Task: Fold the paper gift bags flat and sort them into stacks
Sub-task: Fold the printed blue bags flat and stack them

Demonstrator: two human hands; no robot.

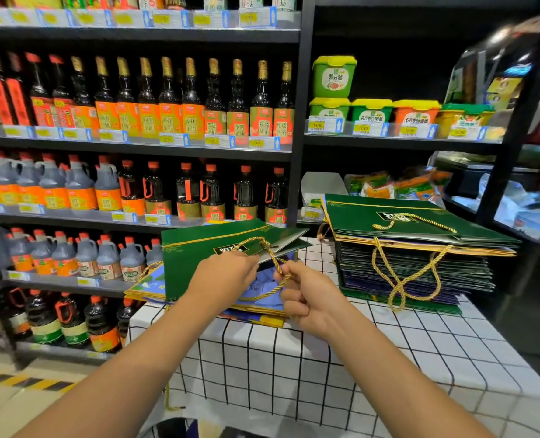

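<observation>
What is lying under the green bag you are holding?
Under the green bag lie flat blue and yellow bags on the checked tablecloth. How many, the green bag and both hands hide.

Far right shelf: green tub (334, 76) reads "黄豆酱"; green tub (372, 111) and orange tub (416, 113) read "6月香". Price tags (318, 125) read "12.90". Bottle labels (261, 122) read "红烧酱油". Bag lettering illegible.

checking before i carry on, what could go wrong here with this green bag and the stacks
The green bag is held up, its mouth not yet flat, so pressing it now could crease it crookedly. The right hand pinches the gold cord; a hard pull might tear the handle holes. The tall stack on the right has cords hanging over its front, which a passing bag could snag, shifting the pile.
</observation>
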